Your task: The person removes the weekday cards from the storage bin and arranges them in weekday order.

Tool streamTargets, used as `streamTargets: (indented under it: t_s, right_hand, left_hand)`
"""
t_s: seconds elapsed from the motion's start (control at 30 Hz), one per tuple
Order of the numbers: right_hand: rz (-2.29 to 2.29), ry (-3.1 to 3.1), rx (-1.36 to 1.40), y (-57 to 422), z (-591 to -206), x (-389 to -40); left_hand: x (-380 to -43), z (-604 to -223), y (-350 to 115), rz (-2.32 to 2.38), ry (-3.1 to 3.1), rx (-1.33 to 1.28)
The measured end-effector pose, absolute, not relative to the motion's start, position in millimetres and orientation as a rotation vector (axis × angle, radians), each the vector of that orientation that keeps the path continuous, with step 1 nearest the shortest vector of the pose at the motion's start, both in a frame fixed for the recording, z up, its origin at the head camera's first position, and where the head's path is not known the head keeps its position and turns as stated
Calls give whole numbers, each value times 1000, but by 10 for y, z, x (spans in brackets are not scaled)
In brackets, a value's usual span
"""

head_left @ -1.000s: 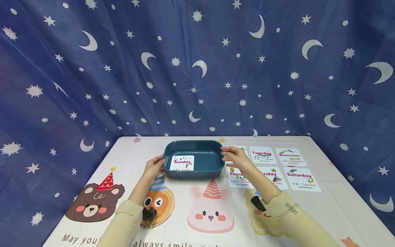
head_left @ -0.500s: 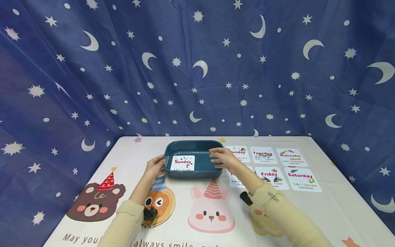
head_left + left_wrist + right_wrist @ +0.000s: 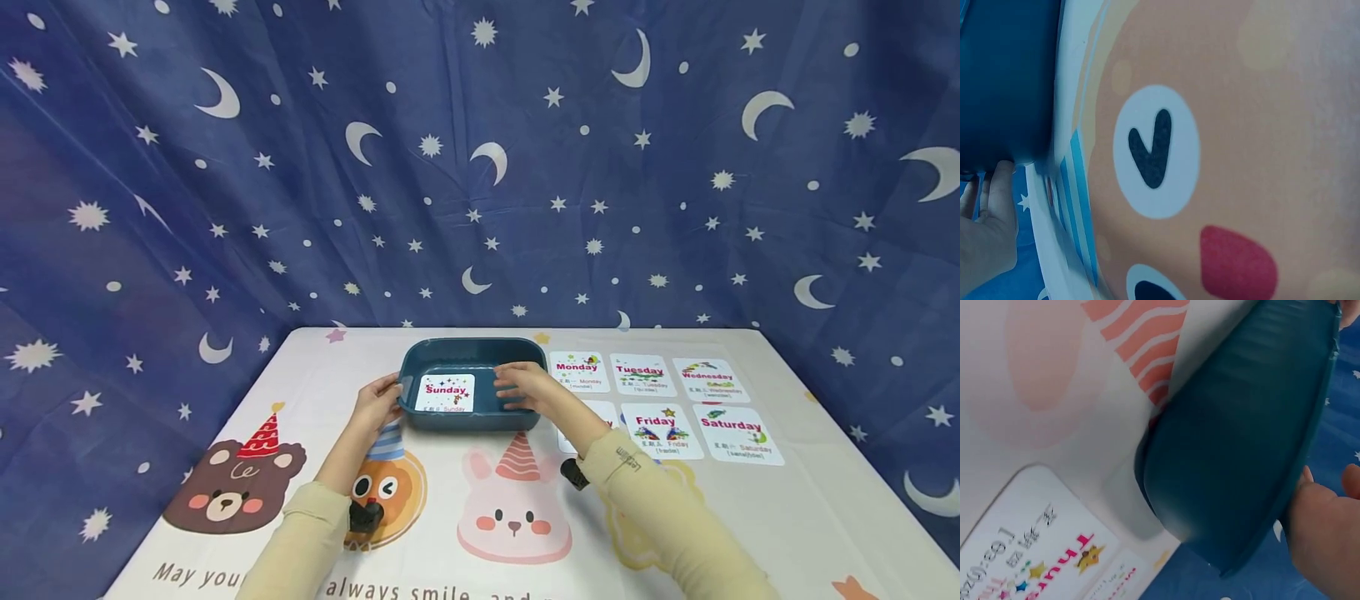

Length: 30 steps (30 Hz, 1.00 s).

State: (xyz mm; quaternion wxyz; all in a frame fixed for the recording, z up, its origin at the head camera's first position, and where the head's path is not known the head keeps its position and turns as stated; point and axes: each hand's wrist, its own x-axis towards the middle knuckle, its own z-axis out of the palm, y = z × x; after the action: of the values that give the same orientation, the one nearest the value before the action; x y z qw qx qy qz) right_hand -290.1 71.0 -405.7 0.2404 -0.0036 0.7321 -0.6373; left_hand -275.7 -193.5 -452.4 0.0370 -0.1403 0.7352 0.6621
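A dark teal plastic basin stands near the back middle of the table. Inside it, toward the left, lies a white Sunday card. My left hand grips the basin's left end at the rim; in the left wrist view the fingers meet the basin's outer wall. My right hand reaches over the right rim, its fingers loosely spread above the basin's floor and holding nothing. In the right wrist view, part of the right hand shows beyond the rim.
Right of the basin, weekday cards lie in two rows: Monday, Tuesday and Wednesday behind, Friday and Saturday in front. My right forearm partly covers the Thursday card. A starry blue curtain hangs behind the table.
My right hand has moved left from the basin's right rim to over its inside, uncovering the Monday and Friday cards. The left hand keeps its place on the basin.
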Motion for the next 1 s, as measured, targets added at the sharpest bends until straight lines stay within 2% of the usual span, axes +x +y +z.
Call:
streamTargets:
  t_s: [0.8, 1.0]
  right_hand:
    - [-1670, 1957, 134, 442, -4328, -3189]
    - [-1782, 1769, 115, 371, -5323, -3949]
  left_hand:
    - [-2765, -4513, -1937, 2058, 2251, -423]
    - [-2763, -4525, -1936, 2061, 2241, -423]
